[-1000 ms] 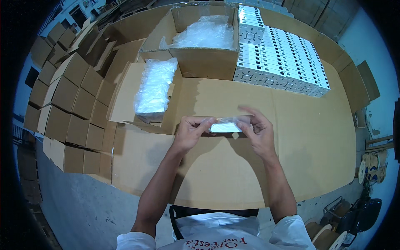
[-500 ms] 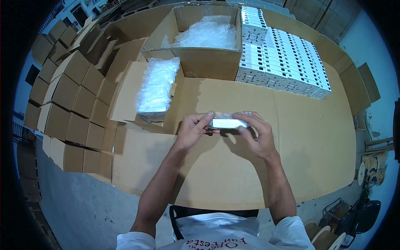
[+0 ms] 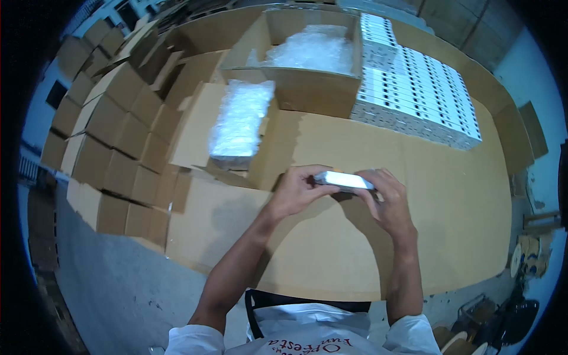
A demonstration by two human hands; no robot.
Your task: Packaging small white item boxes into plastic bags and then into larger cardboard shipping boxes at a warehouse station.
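The box (image 3: pixel 343 180), small, white and flat, is between my two hands, held above the cardboard top (image 3: pixel 367 248) in front of me. Its long axis runs left to right, nearly level, the right end a little lower. My left hand (image 3: pixel 296 192) pinches its left end, thumb under and fingers curled over the top edge. My right hand (image 3: pixel 387 204) grips the right end, fingers bent round it. Farther out on the left, an open carton (image 3: pixel 195 136) holds a clear plastic bundle (image 3: pixel 239 124) lying lengthwise away from me. Behind that, a bigger open carton (image 3: pixel 307 89) holds loose clear plastic (image 3: pixel 313 50). To its right, white boxes (image 3: pixel 420 94) stand packed in tight rows. Folded cartons (image 3: pixel 106 154) are stacked along the far left edge.
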